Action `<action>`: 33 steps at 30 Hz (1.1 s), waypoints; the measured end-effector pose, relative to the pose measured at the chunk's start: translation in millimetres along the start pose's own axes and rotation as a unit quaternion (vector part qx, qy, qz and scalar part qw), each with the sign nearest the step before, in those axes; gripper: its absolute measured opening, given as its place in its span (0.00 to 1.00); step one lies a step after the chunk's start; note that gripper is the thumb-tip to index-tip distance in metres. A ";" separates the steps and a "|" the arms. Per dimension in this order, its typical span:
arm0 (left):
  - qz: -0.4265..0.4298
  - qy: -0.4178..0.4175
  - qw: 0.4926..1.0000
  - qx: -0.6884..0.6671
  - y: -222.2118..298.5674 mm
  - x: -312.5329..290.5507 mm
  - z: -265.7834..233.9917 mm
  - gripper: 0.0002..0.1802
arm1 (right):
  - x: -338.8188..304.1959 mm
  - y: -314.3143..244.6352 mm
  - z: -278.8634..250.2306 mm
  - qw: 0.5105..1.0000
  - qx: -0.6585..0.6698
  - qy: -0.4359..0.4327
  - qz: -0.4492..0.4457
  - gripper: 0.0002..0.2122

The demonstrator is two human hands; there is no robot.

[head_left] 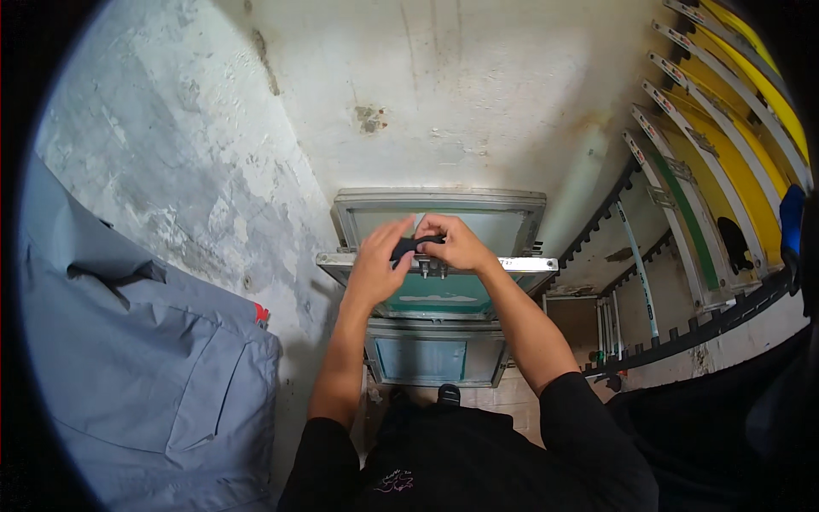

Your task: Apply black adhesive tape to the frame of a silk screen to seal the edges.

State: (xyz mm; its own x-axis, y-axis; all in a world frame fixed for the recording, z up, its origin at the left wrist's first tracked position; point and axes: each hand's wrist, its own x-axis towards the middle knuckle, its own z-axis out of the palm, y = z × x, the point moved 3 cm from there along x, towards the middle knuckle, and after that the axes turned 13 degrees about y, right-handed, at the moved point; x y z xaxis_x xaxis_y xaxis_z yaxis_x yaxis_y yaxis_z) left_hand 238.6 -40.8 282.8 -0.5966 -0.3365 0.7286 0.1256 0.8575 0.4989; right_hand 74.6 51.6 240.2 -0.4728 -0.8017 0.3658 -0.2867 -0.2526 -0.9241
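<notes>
My left hand [375,263] and my right hand [454,246] meet in front of me, both closed on a small black strip-like piece [413,246] that could be a strap or a handle. Its ends are covered by my fingers. Just beneath lies the upper metal bar of a framed screen [525,264] with a green pane. On that bar, below my right hand, sits a small black clamp-like fitting [433,269] with short metal pins. Whether the black piece touches the fitting, I cannot tell.
Another metal frame [350,198] leans on the stained wall behind. A lower frame with a bluish pane [418,358] stands near my feet. At right, a toothed black rack [674,346] holds several yellow and green screens [725,128]. A grey jacket [162,341] hangs at left.
</notes>
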 end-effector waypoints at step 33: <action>0.137 -0.105 0.934 0.312 -32.1 -31.1 25.0 0.32 | 3.3 -12.4 -11.3 0.963 -0.146 0.211 -0.088 0.14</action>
State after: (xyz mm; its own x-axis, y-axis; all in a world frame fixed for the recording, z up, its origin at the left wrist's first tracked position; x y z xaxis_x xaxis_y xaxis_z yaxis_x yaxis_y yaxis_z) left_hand 233.4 -48.1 232.4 -0.7609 -0.0427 0.6474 -0.1497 0.9825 -0.1112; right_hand 67.2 58.2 254.1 -0.6744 -0.4536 0.5826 -0.5859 -0.1514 -0.7961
